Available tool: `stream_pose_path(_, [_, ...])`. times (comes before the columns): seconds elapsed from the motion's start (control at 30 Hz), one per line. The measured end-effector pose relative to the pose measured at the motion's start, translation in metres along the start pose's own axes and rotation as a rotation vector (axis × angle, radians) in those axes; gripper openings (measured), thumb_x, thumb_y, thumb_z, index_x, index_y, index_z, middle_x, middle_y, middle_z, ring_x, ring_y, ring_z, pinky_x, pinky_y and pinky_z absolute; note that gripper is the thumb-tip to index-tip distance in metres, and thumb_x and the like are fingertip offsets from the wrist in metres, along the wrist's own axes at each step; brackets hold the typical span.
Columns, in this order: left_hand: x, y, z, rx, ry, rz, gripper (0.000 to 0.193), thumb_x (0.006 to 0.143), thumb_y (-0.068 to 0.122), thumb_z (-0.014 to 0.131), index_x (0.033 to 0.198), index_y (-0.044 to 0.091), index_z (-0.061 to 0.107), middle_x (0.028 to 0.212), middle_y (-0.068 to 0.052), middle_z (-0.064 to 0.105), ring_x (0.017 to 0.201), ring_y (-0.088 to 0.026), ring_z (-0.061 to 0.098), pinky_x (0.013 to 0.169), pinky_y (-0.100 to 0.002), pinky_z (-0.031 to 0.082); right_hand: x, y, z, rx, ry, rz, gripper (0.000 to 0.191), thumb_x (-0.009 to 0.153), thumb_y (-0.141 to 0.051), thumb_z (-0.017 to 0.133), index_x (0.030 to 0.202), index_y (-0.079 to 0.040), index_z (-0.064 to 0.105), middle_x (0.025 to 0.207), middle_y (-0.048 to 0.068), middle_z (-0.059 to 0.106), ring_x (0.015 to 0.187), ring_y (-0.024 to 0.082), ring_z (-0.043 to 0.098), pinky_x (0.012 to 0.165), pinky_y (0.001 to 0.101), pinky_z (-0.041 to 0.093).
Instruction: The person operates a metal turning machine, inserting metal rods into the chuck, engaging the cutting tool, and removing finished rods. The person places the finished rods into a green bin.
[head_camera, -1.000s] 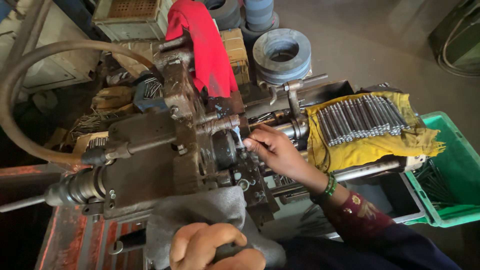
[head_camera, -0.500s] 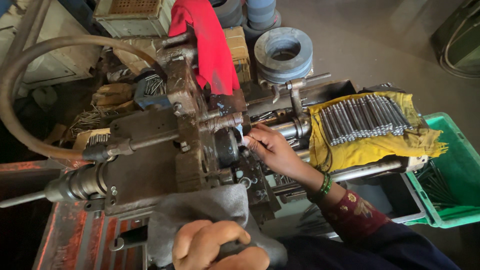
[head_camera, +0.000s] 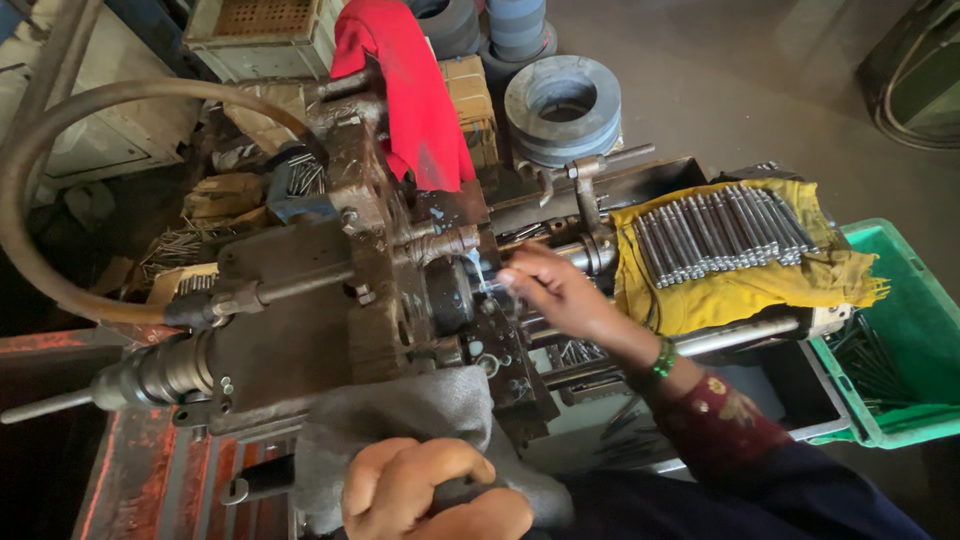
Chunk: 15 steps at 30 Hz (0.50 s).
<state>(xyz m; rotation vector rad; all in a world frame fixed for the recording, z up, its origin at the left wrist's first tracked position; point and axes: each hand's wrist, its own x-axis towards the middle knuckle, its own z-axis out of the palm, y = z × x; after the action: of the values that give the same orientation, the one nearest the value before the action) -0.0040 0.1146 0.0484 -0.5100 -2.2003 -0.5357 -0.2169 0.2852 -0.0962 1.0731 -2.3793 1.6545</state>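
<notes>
Dark oily threading machine (head_camera: 330, 300) fills centre.
Green crate (head_camera: 915, 330) at 3 o'clock, holds dark rods.
Yellow cloth (head_camera: 740, 285) at 2 o'clock, carrying row of steel rods (head_camera: 715, 235): stiff, light, likely oil-slick; best pinched mid-shank.
Left hand (head_camera: 430, 490) at 6 o'clock, closed round grey-rag-wrapped lever (head_camera: 400, 420).
Right hand (head_camera: 555, 290) at centre, fingertips pinched at chuck; held piece hidden, wet glare.

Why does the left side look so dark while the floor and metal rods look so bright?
Head view: daylight falls from the upper right, brightening the grey floor and shiny steel rods on the yellow cloth; the dark oily machine shades its left side; the right hand is slightly blurred.
</notes>
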Motion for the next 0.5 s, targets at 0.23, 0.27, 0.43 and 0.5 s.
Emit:
stream_pose_path(0.23, [-0.004,-0.004,-0.001,-0.067,-0.044,0.079,0.008,0.065,0.025,0.066,0.065,0.029,0.059,0.069,0.017,0.052,0.074,-0.006,0.061,0.068,-0.03,0.048,-0.024,-0.008,-0.046,-0.135,0.156,0.03,0.021,0.101,-0.023,0.065,0.098,-0.003,0.071,0.087,0.004,0.063,0.078,0.015,0.06,0.07,0.0312,0.049])
stream_pose_path(0.27, [-0.005,-0.004,-0.002,-0.06,-0.041,0.039,0.008,0.064,0.025,0.066,0.066,0.03,0.06,0.071,0.016,0.054,0.074,-0.007,0.06,0.068,-0.029,0.049,-0.026,-0.009,-0.045,-0.151,0.201,0.027,0.021,0.1,-0.023,0.067,0.101,-0.003,0.073,0.088,0.004,0.067,0.079,0.014,0.063,0.07,0.0297,0.051])
stream_pose_path(0.43, [-0.008,-0.002,-0.005,-0.072,-0.081,-0.057,0.008,0.062,0.028,0.069,0.067,0.033,0.064,0.078,0.013,0.056,0.075,-0.011,0.06,0.068,-0.029,0.051,-0.032,-0.008,-0.021,0.486,0.369,0.315,0.024,0.099,-0.019,0.067,0.111,0.0,0.076,0.1,0.006,0.075,0.084,0.011,0.069,0.077,0.0262,0.059])
stream_pose_path(0.5, [-0.008,-0.004,-0.007,-0.087,-0.092,-0.022,0.008,0.064,0.028,0.07,0.069,0.032,0.065,0.079,0.014,0.056,0.077,-0.009,0.061,0.072,-0.032,0.051,-0.034,-0.008,-0.003,0.757,0.447,0.399,0.023,0.099,-0.017,0.065,0.111,0.0,0.075,0.103,0.006,0.075,0.087,0.011,0.069,0.08,0.0269,0.059])
